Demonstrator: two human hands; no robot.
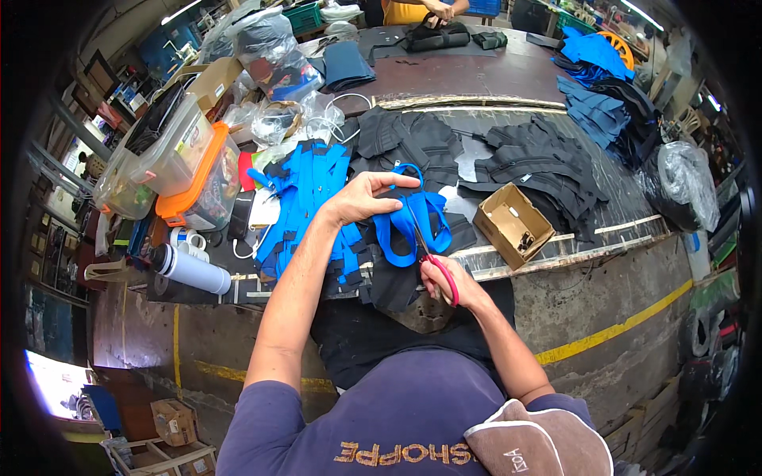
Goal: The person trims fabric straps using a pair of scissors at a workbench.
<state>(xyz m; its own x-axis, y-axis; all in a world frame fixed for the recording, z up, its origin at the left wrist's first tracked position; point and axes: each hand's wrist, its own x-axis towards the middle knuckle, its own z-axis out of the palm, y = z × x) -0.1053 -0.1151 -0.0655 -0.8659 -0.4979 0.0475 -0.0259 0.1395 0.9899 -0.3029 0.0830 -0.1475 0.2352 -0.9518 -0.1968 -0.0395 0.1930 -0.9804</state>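
My left hand (367, 198) reaches over the table's front part, its thumb and forefinger closed on a bright blue fabric strap (440, 226). The strap hangs in loops, with a small loop above the fingertips. In my right hand (446, 278) is a pair of scissors (451, 287) with pinkish-red handles. Their blades point up and away from me and run in among the strap's loops; whether they touch the fabric I cannot tell. Left of the strap lies a pile of blue zippered strips (305, 202). Behind it are black zippered fabric pieces (401, 139).
An open cardboard box (514, 226) with small parts stands right of my hands, by more black zippered pieces (540, 163). At left are a pale blue bottle (194, 270) and plastic bins with an orange lid (194, 178). Across the table, another person's hands (444, 9) handle dark fabric.
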